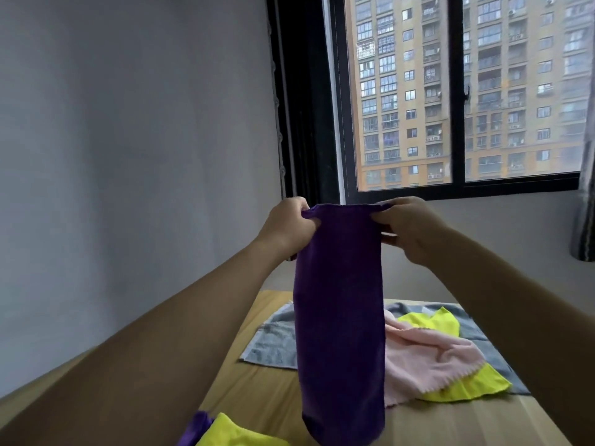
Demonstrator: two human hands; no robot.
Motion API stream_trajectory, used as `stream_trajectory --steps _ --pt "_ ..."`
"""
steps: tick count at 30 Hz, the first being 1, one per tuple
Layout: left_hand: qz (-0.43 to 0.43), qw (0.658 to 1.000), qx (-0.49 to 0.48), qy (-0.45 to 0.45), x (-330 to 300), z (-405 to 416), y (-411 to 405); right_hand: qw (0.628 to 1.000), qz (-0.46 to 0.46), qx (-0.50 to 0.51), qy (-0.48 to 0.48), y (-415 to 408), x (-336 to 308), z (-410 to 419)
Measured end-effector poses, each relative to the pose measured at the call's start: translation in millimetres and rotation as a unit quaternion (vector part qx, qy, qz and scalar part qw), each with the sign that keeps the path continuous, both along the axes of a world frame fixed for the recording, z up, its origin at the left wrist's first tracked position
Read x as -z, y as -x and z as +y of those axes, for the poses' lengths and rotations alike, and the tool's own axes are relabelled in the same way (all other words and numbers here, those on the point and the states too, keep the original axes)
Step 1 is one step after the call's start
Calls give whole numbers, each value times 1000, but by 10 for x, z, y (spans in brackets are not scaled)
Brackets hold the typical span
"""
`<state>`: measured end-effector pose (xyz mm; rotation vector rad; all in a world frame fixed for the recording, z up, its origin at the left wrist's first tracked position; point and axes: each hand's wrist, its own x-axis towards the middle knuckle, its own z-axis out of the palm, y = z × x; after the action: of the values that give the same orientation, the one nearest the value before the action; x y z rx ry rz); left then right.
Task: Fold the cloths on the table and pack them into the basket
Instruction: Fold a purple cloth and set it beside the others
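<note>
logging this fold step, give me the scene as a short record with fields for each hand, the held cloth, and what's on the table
left hand: pinches top left corner of purple cloth
right hand: pinches top right corner
purple cloth: held up, hanging doubled over the wooden table
on table: pink cloth over yellow cloth, both on grey towel
near edge: another yellow cloth, purple piece
basket: not in view

Left hand [286, 225] and right hand [407, 228] raised, fingers pinching, arms outstretched
</note>
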<state>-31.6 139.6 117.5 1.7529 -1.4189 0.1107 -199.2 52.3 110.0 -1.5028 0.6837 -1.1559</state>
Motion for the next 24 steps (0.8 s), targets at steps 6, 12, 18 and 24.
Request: stream_trajectory --steps 6,12,18,24 --pt "-81 992 -14 92 -77 -306 -40 997 -35 16 70 -91 -125 -336" --pt "-31 994 107 -11 213 29 78 958 135 65 243 200 93 -128" --pt "-167 918 174 -315 1207 542 592 623 708 -52 328 628 775 513" --pt "-82 858 262 -433 1789 925 1041 450 862 -179 150 784 1588 711"
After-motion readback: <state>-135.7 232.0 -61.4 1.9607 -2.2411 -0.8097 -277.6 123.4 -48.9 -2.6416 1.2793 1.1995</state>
